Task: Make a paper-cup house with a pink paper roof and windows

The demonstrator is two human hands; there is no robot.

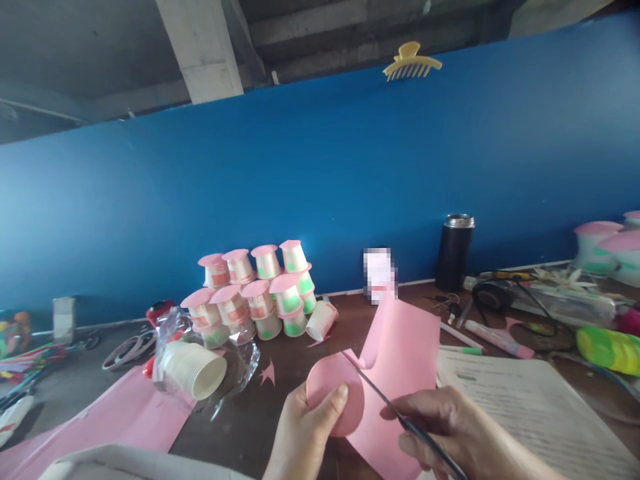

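My left hand (315,427) is closed on a rounded pink paper piece (330,380), thumb on its face. My right hand (445,427) grips slim dark scissors (383,397), seen almost edge-on. The thin blade points up and left, its tip at the upper right edge of the rounded piece. Behind the blade a larger pink paper sheet (405,340) stands partly curled. Whether the rounded piece is joined to that sheet, I cannot tell. A small pink paper scrap (269,373) lies to the left of my left hand.
Stacked paper cups (260,300) with pink paper tops stand by the blue partition (320,180). One cup (321,321) lies tipped. Nested white cups (200,370) lie in plastic at left. A black bottle (454,253) and printed papers (540,407) are at right.
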